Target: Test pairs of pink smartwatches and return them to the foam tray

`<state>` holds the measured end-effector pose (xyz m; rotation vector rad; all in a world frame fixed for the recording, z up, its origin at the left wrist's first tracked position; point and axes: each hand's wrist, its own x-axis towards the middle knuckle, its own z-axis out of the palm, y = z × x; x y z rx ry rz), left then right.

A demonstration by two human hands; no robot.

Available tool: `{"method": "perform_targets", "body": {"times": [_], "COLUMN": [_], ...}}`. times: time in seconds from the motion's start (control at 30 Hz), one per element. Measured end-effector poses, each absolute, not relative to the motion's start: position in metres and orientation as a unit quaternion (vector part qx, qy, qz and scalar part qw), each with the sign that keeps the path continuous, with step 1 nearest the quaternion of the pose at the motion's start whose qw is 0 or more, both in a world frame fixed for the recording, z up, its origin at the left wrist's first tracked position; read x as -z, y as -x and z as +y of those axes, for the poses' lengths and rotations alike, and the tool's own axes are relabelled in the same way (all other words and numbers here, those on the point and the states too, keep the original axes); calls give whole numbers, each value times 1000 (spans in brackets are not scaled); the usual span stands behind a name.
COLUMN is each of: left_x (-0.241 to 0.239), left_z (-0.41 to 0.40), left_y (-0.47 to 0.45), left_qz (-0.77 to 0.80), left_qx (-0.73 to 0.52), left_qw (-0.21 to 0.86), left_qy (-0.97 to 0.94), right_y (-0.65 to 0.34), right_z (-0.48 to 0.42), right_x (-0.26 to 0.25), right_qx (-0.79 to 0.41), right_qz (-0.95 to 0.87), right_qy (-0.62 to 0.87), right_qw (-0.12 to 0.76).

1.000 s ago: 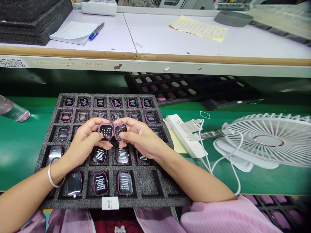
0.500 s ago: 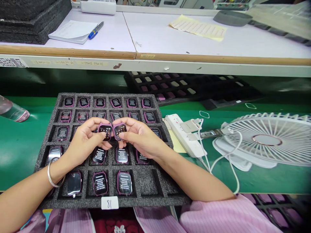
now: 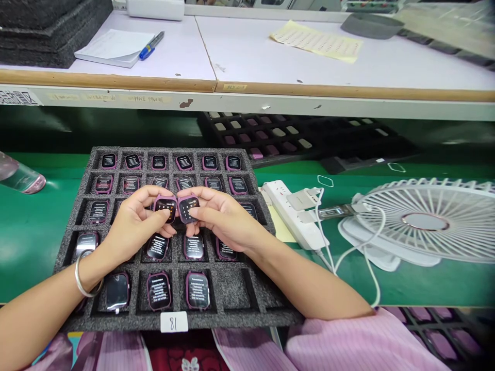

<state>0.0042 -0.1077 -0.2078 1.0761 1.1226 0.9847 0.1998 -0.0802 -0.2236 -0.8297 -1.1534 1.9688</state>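
Observation:
Two purple-cased smartwatch bodies without straps are held side by side over the middle of a black foam tray [image 3: 127, 322]. My left hand [image 3: 135, 226] is closed on the left watch [image 3: 161, 203], its thumb on the lower right of the lit keypad screen. My right hand [image 3: 224, 219] grips the right watch [image 3: 185, 204], thumb lying on that screen, which also shows digits. Fingers of both hands wrap behind the cases, which touch or nearly touch. Below them, similar watches such as this one [image 3: 159, 291] lie face up in the compartments, most showing lines of text.
On the right are a white power strip [image 3: 297, 214] with cables and a white fan [image 3: 425, 221]. A clear bottle [image 3: 21, 174] lies at the left. A shelf [image 3: 247, 67] crosses above, bearing a notepad [image 3: 116, 46], a pen [image 3: 151, 45] and a yellow sheet [image 3: 317, 41].
Both watches have shifted very slightly left in my hands. My thumbs have moved a little on the screens, and more of the keypad digits show. The tray's contents look the same.

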Motion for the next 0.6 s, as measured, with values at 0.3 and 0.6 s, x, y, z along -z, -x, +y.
{"method": "perform_targets", "body": {"times": [0.3, 0.6], "left_x": [208, 209], "left_z": [-109, -109], "left_y": [-2, -1], "left_qz": [452, 441], "left_qx": [-442, -440], "left_qw": [624, 644], "left_qy": [-460, -444], "right_y": [-201, -201], "right_z": [-80, -79], "right_x": [225, 228], "right_qx": [-755, -740], "right_qz": [-444, -453], "right_qy": [321, 329], "right_qw": [361, 372]}}
